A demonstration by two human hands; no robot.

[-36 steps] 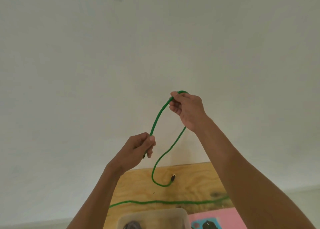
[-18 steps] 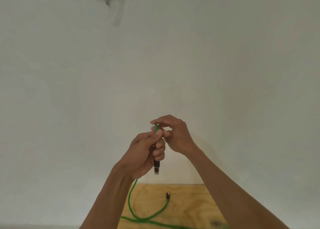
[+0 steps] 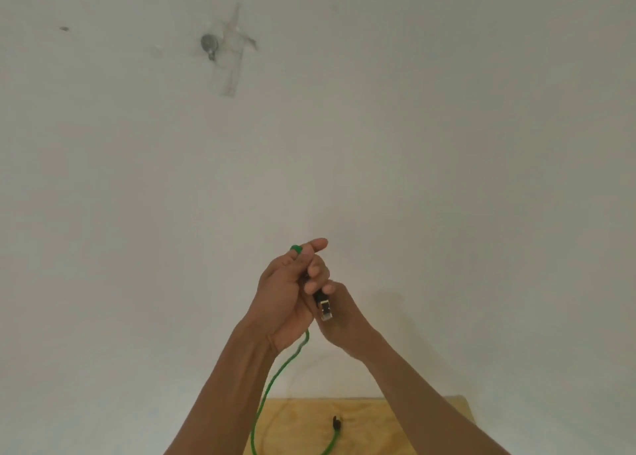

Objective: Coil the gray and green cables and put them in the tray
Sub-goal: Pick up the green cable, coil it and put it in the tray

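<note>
Both hands are raised together in front of the wall. From my screen, the left hand (image 3: 285,299) curls around the green cable (image 3: 268,389), a bend poking out above its fingers and the plug (image 3: 325,308) hanging below them. Just behind it, the right hand (image 3: 340,320) is partly hidden; I cannot tell its grip. Below both hands, the cable drops to the wooden table (image 3: 371,430).

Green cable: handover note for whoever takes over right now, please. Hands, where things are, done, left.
Left hand: grips the green cable near its plug, a short loop showing above the fingers.
Right hand: close behind the left, at the plug; its grip is hidden.
The cable hangs down to the wooden table, its far end lying there.
Tray and gray cable are out of view.
Done: first loop at most.
Left: finish coiling, place in tray.
</note>
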